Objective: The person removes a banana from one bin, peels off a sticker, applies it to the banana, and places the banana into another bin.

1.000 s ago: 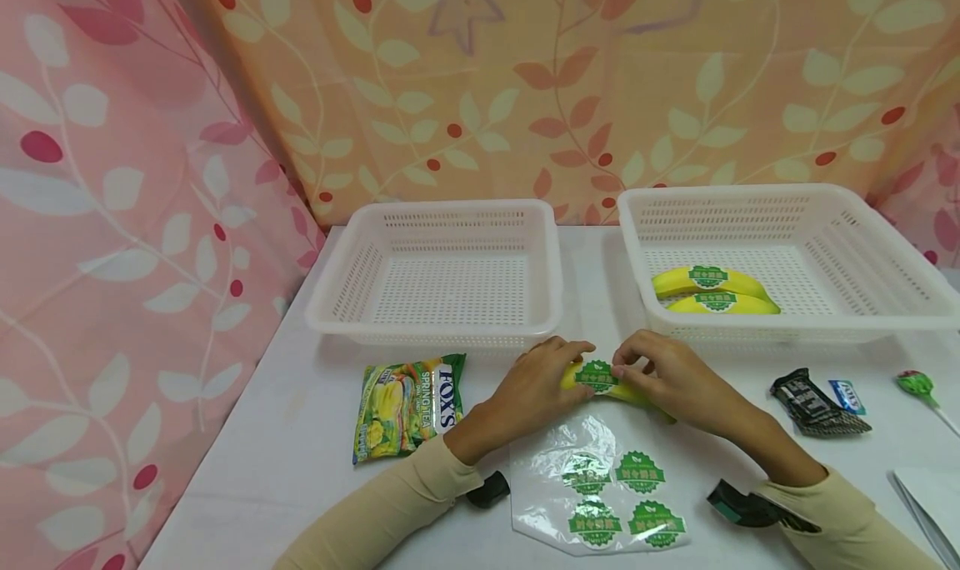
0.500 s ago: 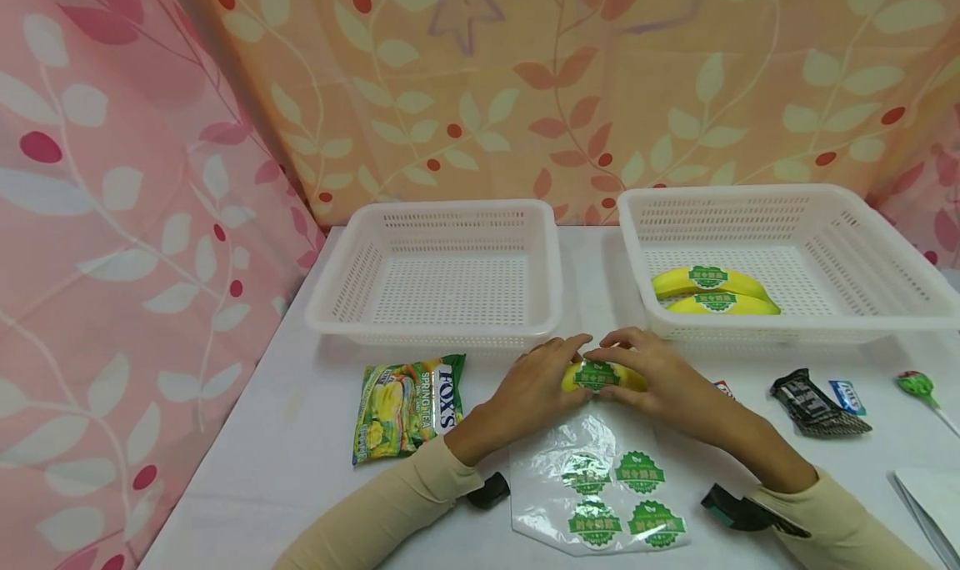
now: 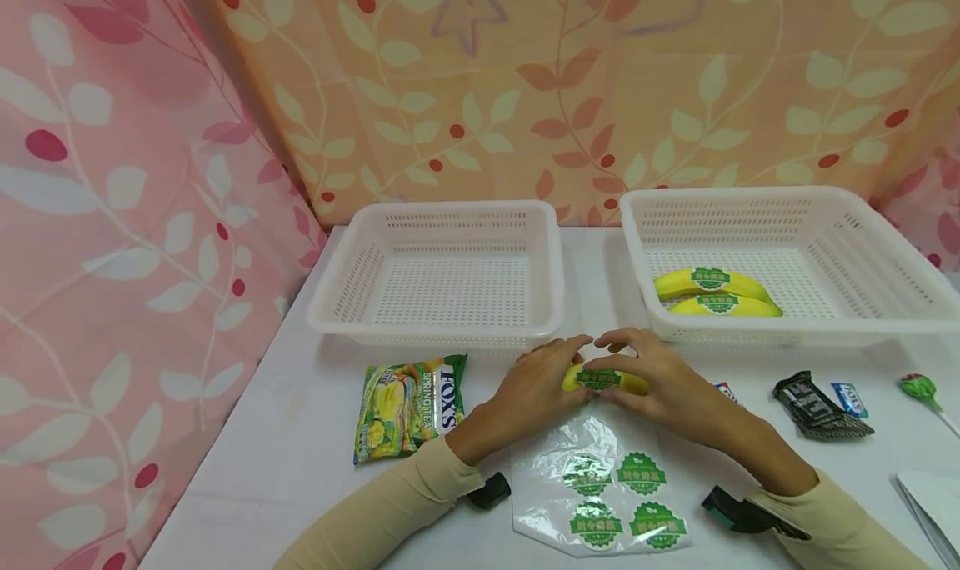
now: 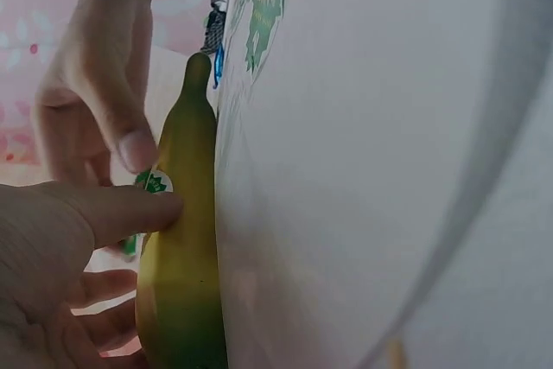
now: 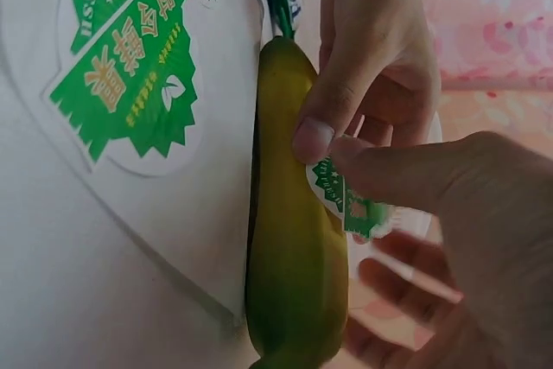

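1. The banana [image 3: 604, 380] lay on the table [image 3: 300, 437] at lower centre, just in front of the baskets.
2. The left hand [image 3: 534, 393] gripped its left end, thumb on the green sticker [image 3: 597, 378].
3. The right hand [image 3: 660, 382] curled over its right part, fingers pressing that sticker.
4. The sticker sheet [image 3: 600, 491] lay just below.
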The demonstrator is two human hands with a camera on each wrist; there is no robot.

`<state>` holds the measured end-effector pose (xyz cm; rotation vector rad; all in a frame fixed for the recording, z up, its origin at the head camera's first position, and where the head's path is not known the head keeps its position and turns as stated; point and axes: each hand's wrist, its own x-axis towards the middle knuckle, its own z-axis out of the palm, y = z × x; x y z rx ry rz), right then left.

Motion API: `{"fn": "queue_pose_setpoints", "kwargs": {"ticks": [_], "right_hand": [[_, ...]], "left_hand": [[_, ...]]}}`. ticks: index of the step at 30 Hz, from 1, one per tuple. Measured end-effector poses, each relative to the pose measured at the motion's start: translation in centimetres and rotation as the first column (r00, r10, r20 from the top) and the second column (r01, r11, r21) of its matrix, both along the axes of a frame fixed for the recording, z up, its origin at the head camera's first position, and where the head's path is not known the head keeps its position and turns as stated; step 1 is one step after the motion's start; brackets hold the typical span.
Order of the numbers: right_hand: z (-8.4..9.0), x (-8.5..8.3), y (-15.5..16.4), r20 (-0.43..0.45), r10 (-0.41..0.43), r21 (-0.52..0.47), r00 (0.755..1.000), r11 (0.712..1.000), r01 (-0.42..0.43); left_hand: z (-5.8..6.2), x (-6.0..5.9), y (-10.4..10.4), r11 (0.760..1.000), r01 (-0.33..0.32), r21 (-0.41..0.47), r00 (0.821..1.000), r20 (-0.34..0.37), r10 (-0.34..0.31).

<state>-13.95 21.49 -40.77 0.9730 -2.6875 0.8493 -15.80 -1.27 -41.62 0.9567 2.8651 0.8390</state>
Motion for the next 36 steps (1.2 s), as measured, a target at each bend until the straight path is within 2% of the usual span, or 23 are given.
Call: {"fn": "queue_pose_setpoints", "kwargs": {"ticks": [6, 18, 23, 32, 36], "right_hand": [[-0.3, -0.2, 0.1, 0.077, -0.045, 0.076, 0.996, 0.996, 0.040], [-0.5, -0.1, -0.3, 0.042, -0.138, 0.111, 0.990, 0.985, 0.132], [-0.4, 0.0, -0.3, 0.020, -0.138, 0.141, 0.990, 0.981, 0.134], [0.0, -0.2, 0.1, 0.051, -0.128, 0.159, 0.990, 0.980, 0.119], [0.7, -0.4, 0.9, 0.131, -0.127, 0.172, 0.983, 0.980, 0.104]], "left_hand": [[0.0, 0.1, 0.0, 1.000, 0.002, -0.004, 1.000, -0.012, -0.002], [0.0, 0.1, 0.0, 0.999, -0.001, -0.052, 0.995, -0.099, -0.004], [0.1, 0.0, 0.0, 0.998, -0.005, -0.059, 0.993, -0.121, -0.002], [0.2, -0.1, -0.1, 0.998, -0.006, -0.056, 0.996, -0.085, 0.001], [0.3, -0.1, -0.2, 0.998, -0.002, -0.060, 0.998, -0.059, -0.002]]}}
